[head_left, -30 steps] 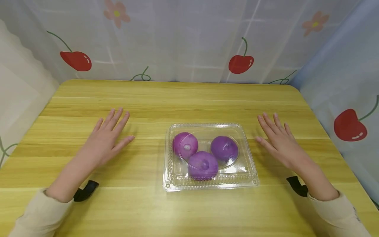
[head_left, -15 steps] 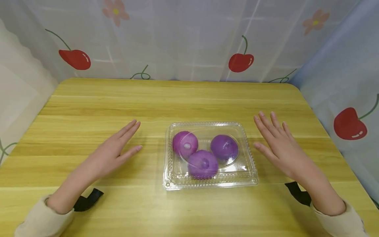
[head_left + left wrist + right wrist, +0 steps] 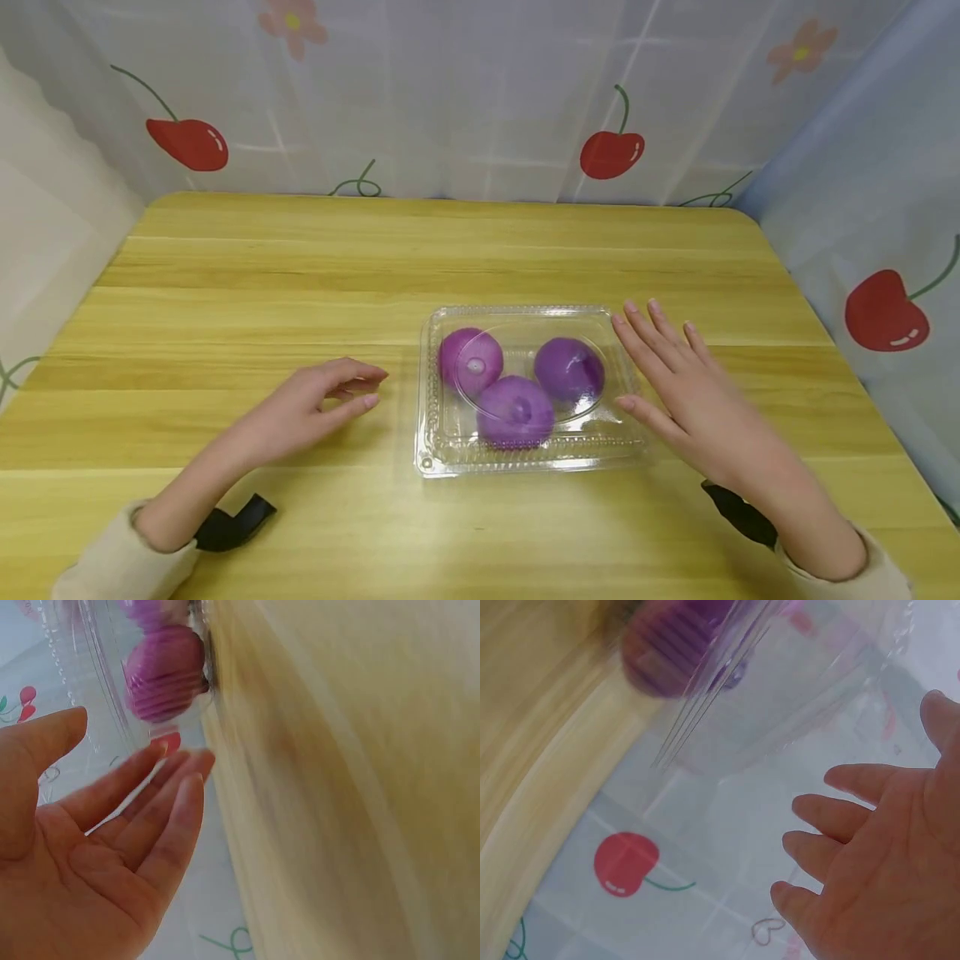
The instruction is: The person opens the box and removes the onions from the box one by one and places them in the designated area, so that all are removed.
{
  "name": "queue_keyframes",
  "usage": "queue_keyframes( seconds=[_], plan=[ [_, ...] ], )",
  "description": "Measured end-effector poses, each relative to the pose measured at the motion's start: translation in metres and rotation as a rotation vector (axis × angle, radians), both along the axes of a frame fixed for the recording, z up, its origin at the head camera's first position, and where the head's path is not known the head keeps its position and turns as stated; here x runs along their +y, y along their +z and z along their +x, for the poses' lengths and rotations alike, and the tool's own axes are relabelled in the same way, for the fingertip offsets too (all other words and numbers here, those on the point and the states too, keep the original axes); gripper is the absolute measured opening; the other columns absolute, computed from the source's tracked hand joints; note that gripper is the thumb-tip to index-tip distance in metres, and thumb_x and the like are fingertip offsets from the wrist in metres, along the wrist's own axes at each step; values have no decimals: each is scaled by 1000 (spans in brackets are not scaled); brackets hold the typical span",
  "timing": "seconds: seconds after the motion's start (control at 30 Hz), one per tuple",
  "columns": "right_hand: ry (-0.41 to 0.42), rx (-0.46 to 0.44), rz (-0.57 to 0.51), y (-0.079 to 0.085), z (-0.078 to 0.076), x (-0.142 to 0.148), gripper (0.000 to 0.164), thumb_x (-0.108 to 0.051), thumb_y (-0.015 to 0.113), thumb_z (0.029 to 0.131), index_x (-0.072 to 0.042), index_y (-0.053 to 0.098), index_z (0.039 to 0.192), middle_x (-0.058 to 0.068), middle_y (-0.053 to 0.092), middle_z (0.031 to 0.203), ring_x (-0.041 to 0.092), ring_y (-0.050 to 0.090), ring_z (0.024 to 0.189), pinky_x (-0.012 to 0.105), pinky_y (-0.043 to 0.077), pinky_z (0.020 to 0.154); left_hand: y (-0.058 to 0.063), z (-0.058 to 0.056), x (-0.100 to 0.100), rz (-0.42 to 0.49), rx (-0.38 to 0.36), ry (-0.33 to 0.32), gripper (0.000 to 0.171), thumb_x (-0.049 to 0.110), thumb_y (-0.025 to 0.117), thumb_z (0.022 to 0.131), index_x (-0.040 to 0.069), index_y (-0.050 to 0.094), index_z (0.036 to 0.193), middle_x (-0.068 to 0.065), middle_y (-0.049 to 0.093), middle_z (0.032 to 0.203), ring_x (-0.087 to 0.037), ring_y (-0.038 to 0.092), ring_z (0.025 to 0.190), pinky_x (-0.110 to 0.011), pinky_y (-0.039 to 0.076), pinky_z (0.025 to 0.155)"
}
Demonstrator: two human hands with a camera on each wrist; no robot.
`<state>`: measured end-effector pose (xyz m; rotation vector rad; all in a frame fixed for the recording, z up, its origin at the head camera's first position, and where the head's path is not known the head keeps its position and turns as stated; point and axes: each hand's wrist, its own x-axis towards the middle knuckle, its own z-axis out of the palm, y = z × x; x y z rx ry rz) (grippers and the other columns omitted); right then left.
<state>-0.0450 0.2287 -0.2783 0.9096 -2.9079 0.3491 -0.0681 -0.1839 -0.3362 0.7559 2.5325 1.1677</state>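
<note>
A clear plastic clamshell box (image 3: 450, 462) with its lid down lies on the table, holding three purple onions: one at the left (image 3: 470, 361), one at the front (image 3: 515, 412) and one at the right (image 3: 569, 369). Left of the box is my left hand (image 3: 307, 412), fingers loosely bent and holding nothing, a small gap from the box wall. My right hand (image 3: 690, 392) has its fingers stretched out, and its fingertips overlap the box's right edge in the head view. Both wrist views show bare palms facing the box, with an onion (image 3: 165, 673) through the clear side.
The wood-grain table (image 3: 337, 267) reaches back to a pale curtain (image 3: 465, 100) printed with cherries and flowers. Another curtain side (image 3: 855, 208) borders the right. Black straps (image 3: 234, 523) sit at both wrists, by the cream sleeves (image 3: 123, 558).
My left hand has moved right and nearer, its fingers bending. My right hand has moved left to the box's right edge. The box and onions stay put.
</note>
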Motion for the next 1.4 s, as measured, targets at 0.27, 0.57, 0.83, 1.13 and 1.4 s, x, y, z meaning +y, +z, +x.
queue_keyframes(
  seconds=[0.27,0.57,0.83,1.13,1.4],
  plan=[
    [76,29,-4,-1,7,-18,76,-35,55,94,-5,13,150,11,11,154,27,5,140,45,3,113,-9,2,8,263,-363,-176,24,12,54,96,-5,66,110,-11,67,106,-25,63,98,-33,53,83],
    [128,25,24,-2,13,-36,77,-34,57,93,-6,14,150,9,11,154,26,6,140,43,4,113,-13,5,13,347,-532,-269,27,11,56,95,-7,63,114,-16,66,106,-31,62,100,-36,51,86],
    [219,36,29,-5,14,-55,77,-41,56,92,-3,18,148,9,11,154,25,8,140,45,7,113,-21,5,16,387,-566,-385,24,8,55,95,-6,64,112,-15,67,103,-33,63,97,-41,52,83],
    [325,65,-21,-14,15,-83,72,-47,47,95,1,27,145,13,21,152,23,13,139,45,12,112,-22,10,26,509,-641,-428,23,-1,56,92,-16,59,109,-27,63,103,-40,60,98,-43,50,84],
    [395,118,-92,-21,18,-107,63,-42,46,97,1,35,142,14,27,149,23,20,137,42,16,112,-28,12,32,604,-698,-450,24,0,57,92,-18,58,108,-28,63,103,-35,62,97,-44,50,84]
  ],
)
